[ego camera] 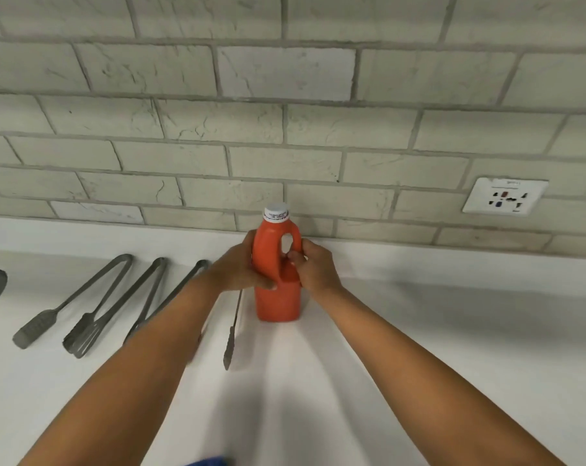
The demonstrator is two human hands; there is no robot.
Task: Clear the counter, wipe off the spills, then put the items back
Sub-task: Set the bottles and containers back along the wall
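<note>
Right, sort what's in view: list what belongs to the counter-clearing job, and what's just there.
Part of the job:
- red bottle, upright, held by the left hand and right hand
- tongs and other utensils lying in a row to its left
- white counter

Just there:
- wall socket
- tiled wall
- blue thing at the bottom edge, too cut off to identify

I see the bottle (278, 290) standing upright on the counter (453, 331) at the middle of the frame, near the tiled wall (285, 112) behind it. My left hand (239, 267) wraps its left side and my right hand (315, 267) grips the handle on its right. Left of the bottle, tongs lie in a row on the counter: one pair (73, 297) far left, another (113, 307) beside it, a third (170, 297) partly under my left forearm, a fourth (232, 334) just beside the bottle. A wall socket (505, 196) sits at the right.
</note>
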